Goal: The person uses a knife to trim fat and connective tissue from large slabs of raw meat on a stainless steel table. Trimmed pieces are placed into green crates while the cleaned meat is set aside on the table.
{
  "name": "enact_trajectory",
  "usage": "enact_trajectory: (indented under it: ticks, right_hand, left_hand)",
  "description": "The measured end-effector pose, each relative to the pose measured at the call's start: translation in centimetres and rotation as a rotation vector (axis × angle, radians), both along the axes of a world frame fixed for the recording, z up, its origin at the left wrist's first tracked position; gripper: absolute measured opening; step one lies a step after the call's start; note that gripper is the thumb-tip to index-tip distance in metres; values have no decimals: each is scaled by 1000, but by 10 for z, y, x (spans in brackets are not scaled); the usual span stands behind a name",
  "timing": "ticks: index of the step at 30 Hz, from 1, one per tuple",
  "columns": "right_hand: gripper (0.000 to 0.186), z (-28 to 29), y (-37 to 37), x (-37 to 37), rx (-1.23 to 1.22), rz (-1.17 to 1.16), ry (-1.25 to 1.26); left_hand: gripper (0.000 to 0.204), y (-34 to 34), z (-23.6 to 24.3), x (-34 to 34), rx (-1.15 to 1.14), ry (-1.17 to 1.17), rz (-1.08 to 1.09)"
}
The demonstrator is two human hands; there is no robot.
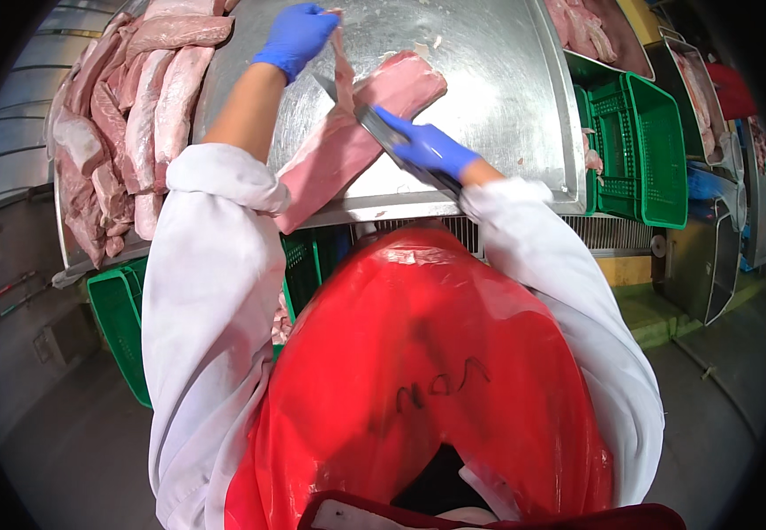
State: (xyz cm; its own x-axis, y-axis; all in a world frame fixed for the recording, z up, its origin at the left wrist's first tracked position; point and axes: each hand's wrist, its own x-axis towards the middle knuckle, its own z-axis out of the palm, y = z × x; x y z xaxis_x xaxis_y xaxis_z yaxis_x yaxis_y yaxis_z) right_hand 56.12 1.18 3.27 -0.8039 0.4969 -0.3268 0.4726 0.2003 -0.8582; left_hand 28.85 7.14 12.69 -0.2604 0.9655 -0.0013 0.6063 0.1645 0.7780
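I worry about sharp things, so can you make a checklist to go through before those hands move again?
1. Left hand gripping the thin strip's upper end: ok.
2. Right hand around the knife: ok.
3. Left hand well clear of the blade: cannot tell, they look close.
4. Big meat piece resting on the metal table: ok.
5. Its near end clear of the table's rim: not ok, it reaches it.
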Motion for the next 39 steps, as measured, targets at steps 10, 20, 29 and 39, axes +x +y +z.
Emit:
enact_trajectory:
  ticks: [10, 20, 29, 39]
  right_hand:
    - [67, -12, 10, -56, 253, 5, 114]
    - [65, -8, -9, -70, 151, 0, -11]
    - [68, 4, -41, -62, 231, 149, -50]
    - [73, 42, -60, -45, -19, 239, -228]
  left_hand:
    - [21, -35, 60, 3, -66, 43, 131]
    - [14, -39, 48, -45, 103, -199, 21]
    - [8, -96, 91, -79, 187, -382, 103]
    - [9, -154, 103, -149, 352, -609, 210]
